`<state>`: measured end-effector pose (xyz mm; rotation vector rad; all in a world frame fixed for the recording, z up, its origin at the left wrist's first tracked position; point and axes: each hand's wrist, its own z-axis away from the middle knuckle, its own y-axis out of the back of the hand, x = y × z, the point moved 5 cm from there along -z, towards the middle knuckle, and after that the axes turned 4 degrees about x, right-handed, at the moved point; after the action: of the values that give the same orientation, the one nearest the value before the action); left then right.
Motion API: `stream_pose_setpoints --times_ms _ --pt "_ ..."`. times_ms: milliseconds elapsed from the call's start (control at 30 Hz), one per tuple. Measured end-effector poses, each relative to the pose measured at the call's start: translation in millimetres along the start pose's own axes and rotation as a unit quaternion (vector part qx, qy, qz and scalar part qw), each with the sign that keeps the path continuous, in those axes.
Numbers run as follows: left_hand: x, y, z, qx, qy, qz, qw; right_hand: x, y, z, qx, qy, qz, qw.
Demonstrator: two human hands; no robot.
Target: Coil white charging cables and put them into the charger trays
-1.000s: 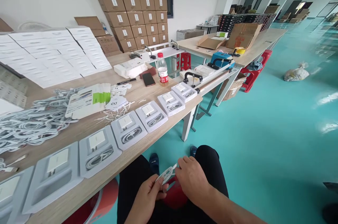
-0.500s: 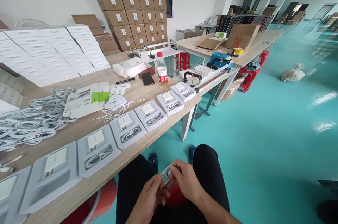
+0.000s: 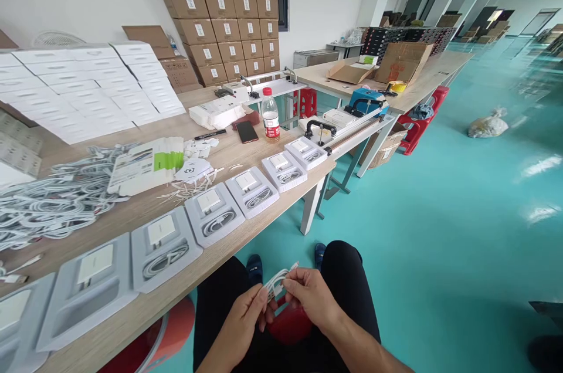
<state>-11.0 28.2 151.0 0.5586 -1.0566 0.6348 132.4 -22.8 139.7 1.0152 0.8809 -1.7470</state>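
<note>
A white charging cable (image 3: 276, 284), wound in a small coil, is held between my two hands above my lap. My left hand (image 3: 250, 309) pinches the coil's left side between thumb and fingers. On the other side, my right hand (image 3: 310, 295) grips the coil near a connector end that points up. To the left, a row of white trays runs along the table edge. The nearest whole tray (image 3: 65, 326) carries a white charger (image 3: 95, 263) above a bare cable slot. Farther along, a tray (image 3: 191, 244) holds a charger and a coiled cable (image 3: 166, 261).
Loose white cables (image 3: 48, 203) are heaped at the table's left, before stacked white boxes (image 3: 92, 82). A bottle (image 3: 270, 118) and a phone (image 3: 246, 132) stand and lie behind the trays. Below the table edge is a red bucket (image 3: 178, 326).
The cable loop between my hands has become a tighter bundle, with a connector end now showing at the top. My hands have shifted only slightly.
</note>
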Motion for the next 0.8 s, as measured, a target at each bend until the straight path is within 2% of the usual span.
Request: stream_pose_setpoints --times_ms 100,167,200,300,367,433,500,600,700,800 --pt "5 2.2 4 0.005 -0.021 -0.070 0.997 -9 6 2 0.052 0.073 0.118 0.989" --pt "12 5.0 8 0.012 -0.065 -0.156 0.985 -23 15 7 0.101 0.168 0.213 0.957" --pt "16 6.1 9 0.010 -0.092 -0.200 0.975 -31 18 9 0.104 0.213 0.243 0.941" --pt "26 7.0 14 -0.023 -0.167 -0.292 0.941 -46 21 13 0.019 0.279 0.292 0.914" --pt "29 7.8 15 -0.034 -0.200 -0.321 0.925 -48 21 10 -0.046 0.257 0.323 0.910" --pt "29 9.1 15 -0.023 -0.210 -0.323 0.923 -44 20 7 -0.079 0.212 0.332 0.916" --pt "27 10.4 14 0.002 -0.182 -0.284 0.941 -39 18 4 -0.086 0.181 0.309 0.930" --pt "18 9.0 12 0.033 -0.095 -0.159 0.982 -33 13 4 -0.069 0.177 0.264 0.946" --pt "7 -2.4 11 -0.025 -0.001 -0.055 0.998 -31 10 6 -0.056 0.203 0.271 0.939" --pt "-2 -8.0 9 -0.066 0.054 -0.060 0.995 -29 9 7 -0.048 0.242 0.324 0.914"
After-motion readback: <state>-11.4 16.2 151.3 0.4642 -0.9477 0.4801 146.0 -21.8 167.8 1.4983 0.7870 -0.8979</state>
